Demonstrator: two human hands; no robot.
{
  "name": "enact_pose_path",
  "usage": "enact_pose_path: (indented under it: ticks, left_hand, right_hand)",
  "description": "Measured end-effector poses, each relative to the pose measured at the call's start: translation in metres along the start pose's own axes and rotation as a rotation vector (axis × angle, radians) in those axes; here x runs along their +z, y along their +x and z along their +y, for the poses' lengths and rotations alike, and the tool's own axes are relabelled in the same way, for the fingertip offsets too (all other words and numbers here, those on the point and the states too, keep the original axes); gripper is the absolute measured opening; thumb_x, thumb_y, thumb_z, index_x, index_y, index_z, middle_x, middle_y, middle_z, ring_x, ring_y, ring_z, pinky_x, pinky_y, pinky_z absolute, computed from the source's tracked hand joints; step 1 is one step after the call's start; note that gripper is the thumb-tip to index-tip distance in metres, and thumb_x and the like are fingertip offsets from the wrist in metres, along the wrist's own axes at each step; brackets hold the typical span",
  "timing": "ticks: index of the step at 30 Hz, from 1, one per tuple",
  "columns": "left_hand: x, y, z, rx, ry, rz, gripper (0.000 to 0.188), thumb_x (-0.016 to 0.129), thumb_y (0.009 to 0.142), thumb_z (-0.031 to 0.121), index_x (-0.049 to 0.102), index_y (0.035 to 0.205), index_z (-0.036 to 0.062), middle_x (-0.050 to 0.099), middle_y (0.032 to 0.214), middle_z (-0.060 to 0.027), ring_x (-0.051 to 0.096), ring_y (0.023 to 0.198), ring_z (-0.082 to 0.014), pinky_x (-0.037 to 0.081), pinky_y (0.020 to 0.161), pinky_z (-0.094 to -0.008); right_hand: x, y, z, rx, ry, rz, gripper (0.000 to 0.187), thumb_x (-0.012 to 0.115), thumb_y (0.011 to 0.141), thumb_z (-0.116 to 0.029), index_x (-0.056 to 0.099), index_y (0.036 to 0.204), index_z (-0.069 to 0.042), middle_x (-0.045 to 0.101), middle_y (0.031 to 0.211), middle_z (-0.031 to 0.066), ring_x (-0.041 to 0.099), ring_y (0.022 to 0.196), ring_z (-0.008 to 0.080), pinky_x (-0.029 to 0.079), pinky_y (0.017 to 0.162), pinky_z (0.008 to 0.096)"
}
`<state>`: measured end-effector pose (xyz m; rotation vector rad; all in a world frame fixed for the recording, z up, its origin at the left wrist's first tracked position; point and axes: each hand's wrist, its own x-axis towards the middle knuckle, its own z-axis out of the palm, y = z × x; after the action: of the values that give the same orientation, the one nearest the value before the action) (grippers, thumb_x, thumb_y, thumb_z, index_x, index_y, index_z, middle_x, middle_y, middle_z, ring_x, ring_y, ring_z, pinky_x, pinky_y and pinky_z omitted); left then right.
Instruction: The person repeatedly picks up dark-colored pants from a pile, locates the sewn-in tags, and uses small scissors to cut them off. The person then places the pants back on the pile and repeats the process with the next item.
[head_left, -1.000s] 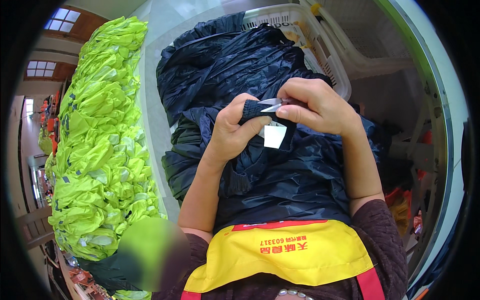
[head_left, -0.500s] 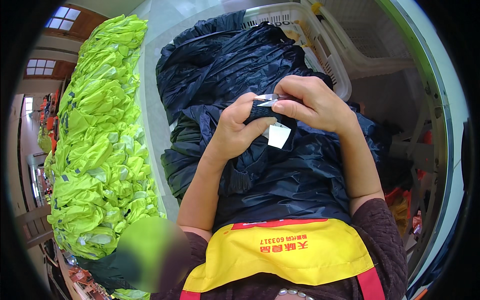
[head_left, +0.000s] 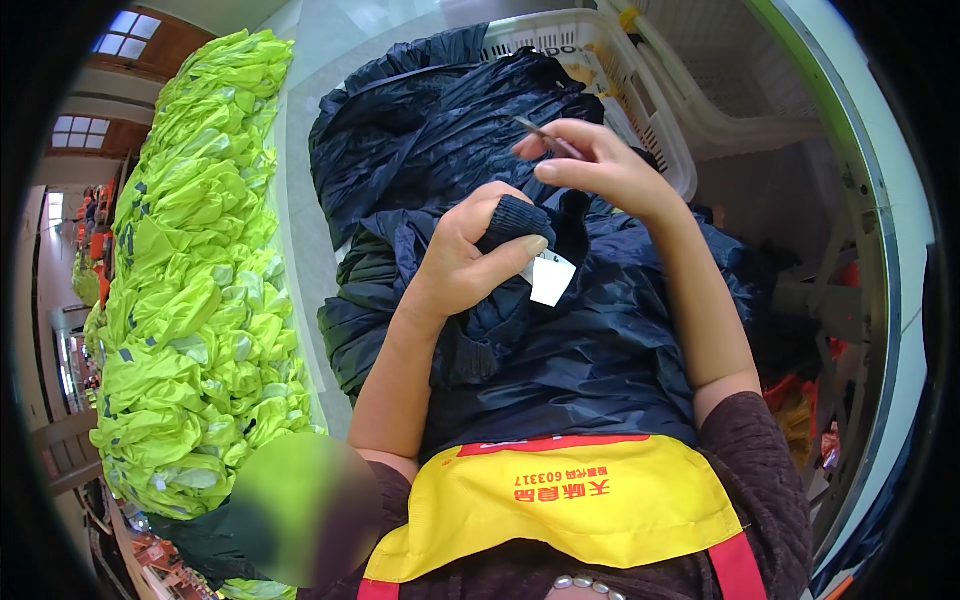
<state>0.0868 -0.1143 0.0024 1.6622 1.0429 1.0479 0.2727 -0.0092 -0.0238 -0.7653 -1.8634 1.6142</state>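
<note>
My left hand [head_left: 475, 250] is closed on the ribbed cuff [head_left: 515, 222] of a dark navy garment, with the thumb pressed on top. A small white label [head_left: 552, 280] hangs from the cuff just below that thumb. Up and to the right, my right hand [head_left: 605, 172] holds small metal thread snips [head_left: 552, 140], their tips pointing to the upper left, apart from the cuff. More of the navy garment [head_left: 580, 350] lies over my lap, and its shiny folds run under both forearms.
Navy garments [head_left: 430, 130] are heaped ahead, partly against a white plastic basket [head_left: 665, 130]. A long pile of bright yellow-green garments [head_left: 200, 280] runs along the left. At the right stands a metal-edged table [head_left: 880, 210]. I wear a yellow apron [head_left: 560, 500].
My right hand has lifted the snips away from the cuff, up and slightly left. The left hand keeps its hold, and the cuff and label have shifted only slightly.
</note>
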Motion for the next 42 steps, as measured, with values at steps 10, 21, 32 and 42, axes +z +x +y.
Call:
enact_pose_path:
  ticks: [10,21,32,42]
  left_hand:
    - [-0.039,-0.014,0.03,0.065,0.61,0.207,0.026,0.064,0.064,-0.006,0.064,0.09,-0.0022,0.058,0.111,-0.0151,0.058,0.101,-0.0254,0.044,0.087,-0.0323]
    - [-0.058,-0.003,0.02,0.13,-0.506,0.745,0.025,0.044,0.088,0.009,0.061,0.101,-0.0028,0.065,0.099,-0.011,0.061,0.084,-0.0149,0.049,0.075,-0.0246]
    - [-0.025,-0.008,0.003,0.022,-0.539,0.227,0.048,0.062,0.079,0.0,0.042,0.123,-0.0028,0.061,0.073,-0.0008,0.053,0.062,-0.0023,0.041,0.058,-0.0152]
    - [-0.009,-0.005,0.002,0.047,-0.166,0.249,0.074,0.068,0.069,-0.005,0.035,0.135,0.0014,0.064,0.087,-0.0072,0.06,0.08,-0.01,0.046,0.072,-0.0215]
  right_hand:
    - [0.003,-0.006,-0.018,-0.02,-0.017,0.053,0.023,0.066,0.07,-0.02,0.061,0.083,-0.001,0.048,0.066,-0.0025,0.041,0.061,0.0071,0.034,0.056,0.0234]
    - [0.114,-0.027,-0.047,-0.776,-0.558,0.145,0.03,0.07,0.062,-0.007,0.063,0.091,-0.003,0.06,0.077,0.0086,0.061,0.066,0.0222,0.05,0.055,0.0292]
    - [0.069,-0.027,-0.035,-0.784,-0.168,0.057,0.019,0.079,0.067,-0.014,0.063,0.074,-0.006,0.06,0.073,0.0065,0.056,0.056,0.0175,0.043,0.05,0.0247]
    - [0.074,-0.016,-0.036,-0.268,0.511,-0.06,0.015,0.069,0.077,-0.008,0.068,0.09,0.0,0.065,0.098,0.0117,0.059,0.085,0.014,0.044,0.072,0.0223]
